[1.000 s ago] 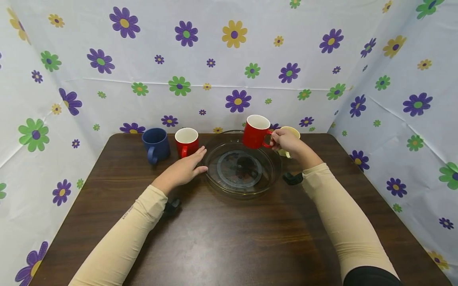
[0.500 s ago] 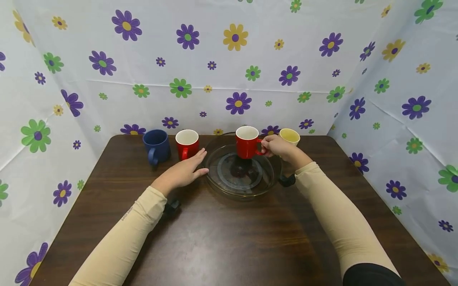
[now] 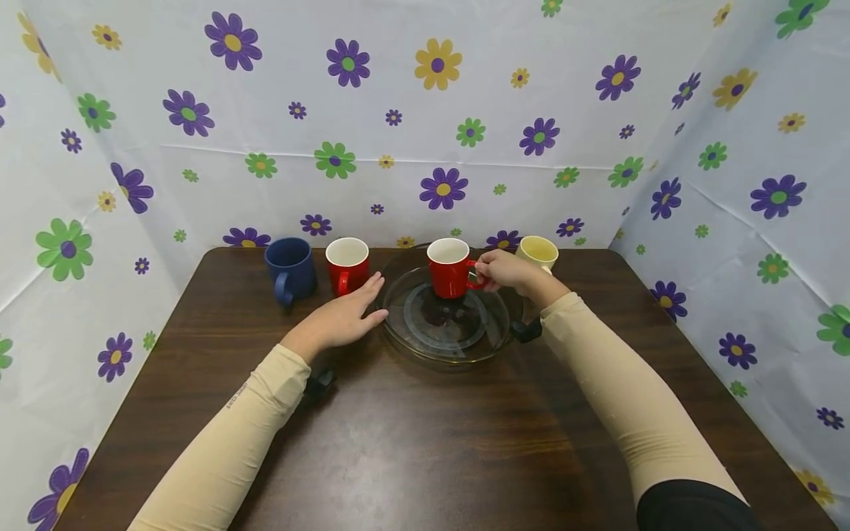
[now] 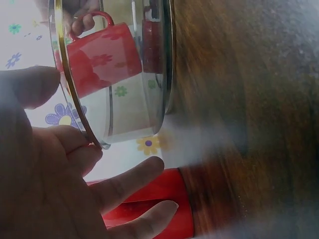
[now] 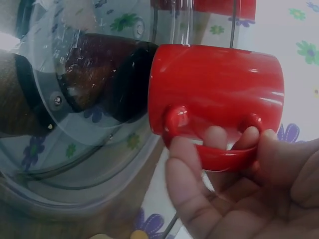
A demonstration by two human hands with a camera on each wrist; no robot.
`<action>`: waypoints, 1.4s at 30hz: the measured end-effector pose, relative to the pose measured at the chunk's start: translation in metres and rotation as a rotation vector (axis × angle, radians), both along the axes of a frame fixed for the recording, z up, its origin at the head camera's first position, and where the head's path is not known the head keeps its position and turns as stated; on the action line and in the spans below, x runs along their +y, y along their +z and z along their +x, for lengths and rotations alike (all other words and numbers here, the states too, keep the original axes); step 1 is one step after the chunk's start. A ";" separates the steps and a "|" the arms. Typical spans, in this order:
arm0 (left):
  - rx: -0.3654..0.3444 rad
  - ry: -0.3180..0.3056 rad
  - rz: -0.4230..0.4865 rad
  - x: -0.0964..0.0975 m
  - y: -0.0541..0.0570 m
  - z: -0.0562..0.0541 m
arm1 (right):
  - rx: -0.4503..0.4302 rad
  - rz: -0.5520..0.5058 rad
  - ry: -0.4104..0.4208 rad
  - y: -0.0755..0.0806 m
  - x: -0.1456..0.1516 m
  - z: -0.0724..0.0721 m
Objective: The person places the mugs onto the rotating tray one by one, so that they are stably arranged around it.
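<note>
My right hand [image 3: 502, 270] grips a red mug [image 3: 449, 274] with a white inside by its handle. The mug is upright, its base right at the floor of a round see-through glass tray [image 3: 446, 362] with a gold-coloured rim. In the right wrist view my fingers [image 5: 185, 172] curl through and around the mug's handle [image 5: 227, 158]. My left hand [image 3: 337, 317] lies at the tray's left side, fingers extended and spread. The left wrist view shows its fingertips right at the tray's rim [image 4: 74, 82], while two other fingers [image 4: 132, 181] reach past a second red mug.
Left of the tray stand the second red mug [image 3: 348, 274] and a dark blue mug [image 3: 292, 270]. A yellow mug [image 3: 539, 251] is behind my right hand, partly hidden. All sit near the far edge of the brown wooden table [image 3: 425, 442], before a flowered sheet [image 3: 372, 88].
My right hand has brought the red mug down and to the left, from above the tray's right side to its middle-back. The left hand has stayed at the tray's side.
</note>
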State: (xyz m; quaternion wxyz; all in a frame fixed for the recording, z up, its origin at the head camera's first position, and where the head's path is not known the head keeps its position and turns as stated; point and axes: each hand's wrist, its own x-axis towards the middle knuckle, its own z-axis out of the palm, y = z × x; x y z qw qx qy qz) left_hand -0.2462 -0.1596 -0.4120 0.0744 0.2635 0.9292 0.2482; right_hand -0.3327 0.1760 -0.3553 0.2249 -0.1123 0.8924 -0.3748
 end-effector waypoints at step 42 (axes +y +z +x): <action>0.012 0.011 0.017 -0.001 -0.002 -0.001 | 0.038 0.160 0.081 0.005 -0.008 -0.033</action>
